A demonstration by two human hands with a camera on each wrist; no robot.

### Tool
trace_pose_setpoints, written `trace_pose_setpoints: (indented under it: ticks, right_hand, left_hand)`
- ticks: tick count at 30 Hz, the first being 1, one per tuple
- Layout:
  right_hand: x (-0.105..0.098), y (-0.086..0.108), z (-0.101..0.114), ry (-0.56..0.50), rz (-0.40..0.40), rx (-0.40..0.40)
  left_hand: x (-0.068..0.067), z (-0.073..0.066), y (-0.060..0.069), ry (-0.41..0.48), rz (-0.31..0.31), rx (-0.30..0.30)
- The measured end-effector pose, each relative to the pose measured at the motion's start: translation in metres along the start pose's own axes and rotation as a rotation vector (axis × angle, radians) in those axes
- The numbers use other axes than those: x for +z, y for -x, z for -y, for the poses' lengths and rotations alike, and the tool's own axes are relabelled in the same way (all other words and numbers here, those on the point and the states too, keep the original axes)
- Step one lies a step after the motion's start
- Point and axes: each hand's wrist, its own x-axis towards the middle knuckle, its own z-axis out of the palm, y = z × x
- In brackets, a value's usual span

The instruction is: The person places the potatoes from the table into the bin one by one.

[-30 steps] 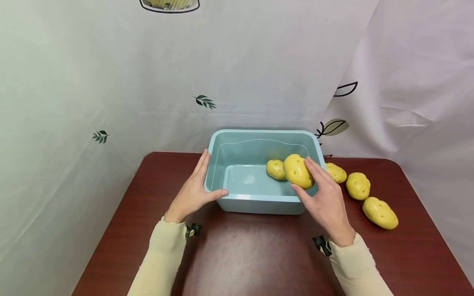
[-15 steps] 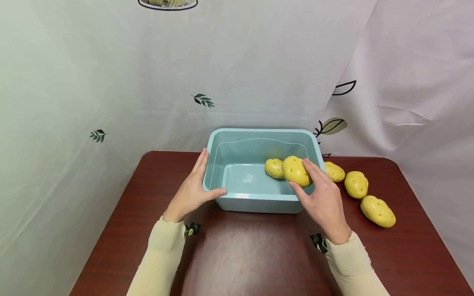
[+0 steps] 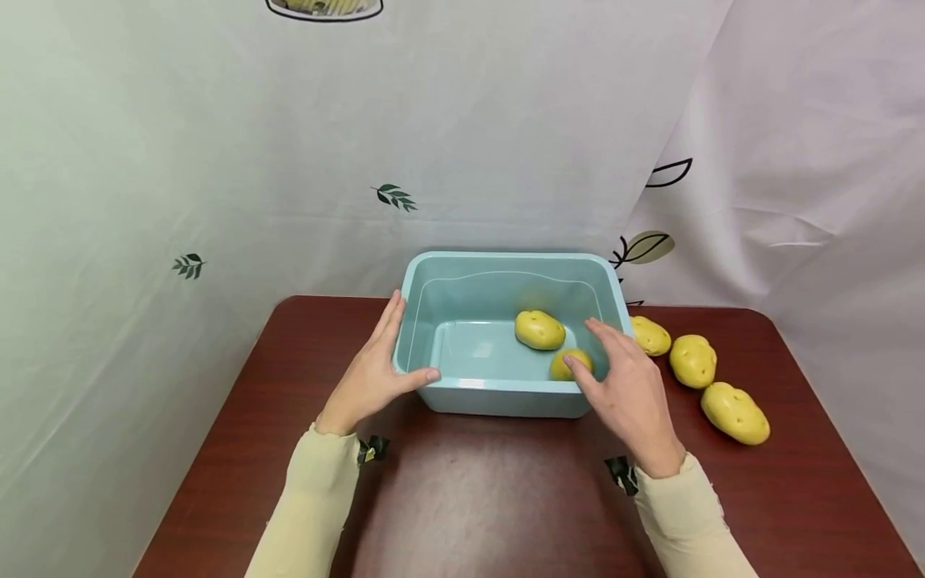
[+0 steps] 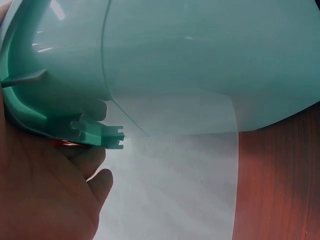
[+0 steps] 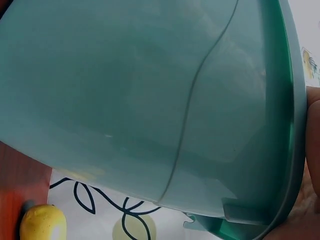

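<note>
Resting against the left side of the pale blue bin (image 3: 499, 400), the left hand (image 3: 367, 381) has its fingers nearly straight along the outer left wall, while its thumb lies over the near rim. The left wrist view shows these fingers beside a notched tab (image 4: 112, 137) at the rim. The right hand (image 3: 630, 399) is over the right near part of the bin, with thumb and fingers spread wide from each other and holding nothing; whether it touches the rim, I cannot tell. Inside the bin are two yellow potatoes: the farther potato (image 3: 539, 330) lies fully in sight, right of the middle, and the nearer potato (image 3: 567, 365) lies by the near wall, partly hidden behind the right thumb. On the dark red surface (image 3: 462, 498), to the right of the bin, three other potatoes make a slanting row: the far one (image 3: 652, 336) is just beside the right wall, its left end out of sight; the middle one (image 3: 693, 361) comes next; and the near one (image 3: 735, 413) lies to the right of the right hand. This hand stands before the right near corner of the bin, so the corner is covered from view. A white cloth (image 3: 506, 136) with leaf prints hangs behind the far rim. Both sleeves (image 3: 307, 498) are pale, and at each wrist there is a small dark object (image 3: 372, 449).
</note>
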Motion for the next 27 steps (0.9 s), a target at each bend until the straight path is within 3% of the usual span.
trace_pose_setpoints:
  ticks: [11,17,22,27]
  right_hand:
    - [0.003,-0.002,-0.001,-0.028,-0.067,-0.026]
    - [0.004,0.000,-0.004,-0.099,-0.140,-0.063]
    - [-0.001,0.004,-0.007,-0.140,-0.173,-0.070]
    - [-0.010,0.008,-0.013,-0.151,-0.256,-0.086]
  left_hand:
    - [-0.002,0.000,0.000,-0.023,-0.004,-0.002]
    - [-0.003,0.000,0.000,-0.017,-0.003,-0.004]
    - [-0.002,0.000,-0.001,-0.020,-0.008,-0.001]
    - [0.000,0.000,0.000,-0.006,-0.006,0.004]
